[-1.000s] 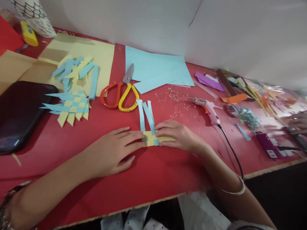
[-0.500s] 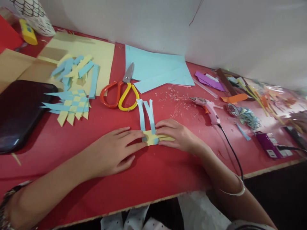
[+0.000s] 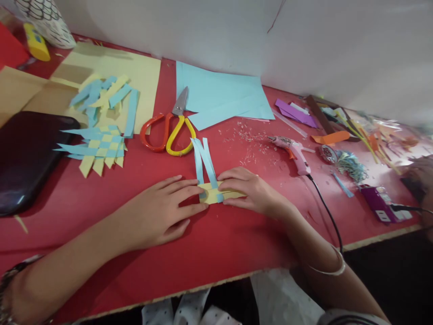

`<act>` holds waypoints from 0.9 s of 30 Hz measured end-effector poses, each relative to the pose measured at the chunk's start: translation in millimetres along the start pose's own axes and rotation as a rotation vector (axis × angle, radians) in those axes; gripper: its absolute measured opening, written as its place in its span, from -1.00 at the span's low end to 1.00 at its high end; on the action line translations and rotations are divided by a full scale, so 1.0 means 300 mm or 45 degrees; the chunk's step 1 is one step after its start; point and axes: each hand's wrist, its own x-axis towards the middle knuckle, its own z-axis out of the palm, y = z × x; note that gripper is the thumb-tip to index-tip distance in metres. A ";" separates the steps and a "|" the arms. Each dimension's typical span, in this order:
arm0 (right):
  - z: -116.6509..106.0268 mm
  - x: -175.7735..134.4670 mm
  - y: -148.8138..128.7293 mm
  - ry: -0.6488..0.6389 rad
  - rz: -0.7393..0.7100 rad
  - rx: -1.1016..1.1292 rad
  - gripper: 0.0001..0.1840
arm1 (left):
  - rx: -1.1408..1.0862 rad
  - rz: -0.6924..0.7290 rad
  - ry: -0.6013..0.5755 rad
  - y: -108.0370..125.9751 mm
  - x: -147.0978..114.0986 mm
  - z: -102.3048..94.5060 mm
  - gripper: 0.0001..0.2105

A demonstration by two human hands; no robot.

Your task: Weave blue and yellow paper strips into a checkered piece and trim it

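Between my hands lies a small weave of yellow paper strips (image 3: 211, 197). Two blue paper strips (image 3: 209, 164) cross it and stick out away from me, their far parts leaning close together. My left hand (image 3: 169, 207) lies palm down with fingers spread, its fingertips touching the weave's left end. On the right end, the fingers of my right hand (image 3: 248, 188) are stretched apart over the yellow strips, resting on them. A finished-looking woven piece (image 3: 104, 146) of blue and yellow strips sits to the left, apart from both hands.
Scissors (image 3: 174, 131) with red and yellow handles lie beyond my hands, near blue sheets (image 3: 223, 92). Loose strips (image 3: 101, 97) cover a yellow sheet (image 3: 145, 72). A dark phone-like object (image 3: 30, 162) is left. Right stand a pink glue gun (image 3: 292, 151) with its cord and a purple socket box (image 3: 379, 203).
The right one of the two blue strips has swung left at its far end, closer to the other. Both hands stay almost where they were.
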 end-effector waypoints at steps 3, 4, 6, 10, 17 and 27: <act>0.001 0.002 -0.003 0.012 -0.006 -0.027 -0.82 | -0.016 -0.016 -0.019 0.002 0.003 -0.005 -0.67; 0.001 0.002 -0.004 0.017 -0.012 -0.030 -0.82 | -0.020 -0.023 -0.028 0.002 0.004 -0.006 -0.67; 0.000 0.003 -0.006 0.030 -0.022 -0.025 -0.82 | -0.021 -0.030 -0.045 0.002 0.003 -0.007 -0.67; -0.002 0.003 -0.015 0.085 -0.028 -0.033 -0.86 | 0.005 -0.019 -0.075 0.001 -0.001 -0.004 -0.66; 0.004 -0.003 -0.029 0.154 0.001 -0.164 -0.85 | 0.022 -0.039 -0.103 0.002 0.003 -0.001 -0.67; 0.017 -0.011 -0.034 0.122 0.029 -0.198 -0.84 | 0.063 -0.032 -0.087 0.002 0.003 0.001 -0.66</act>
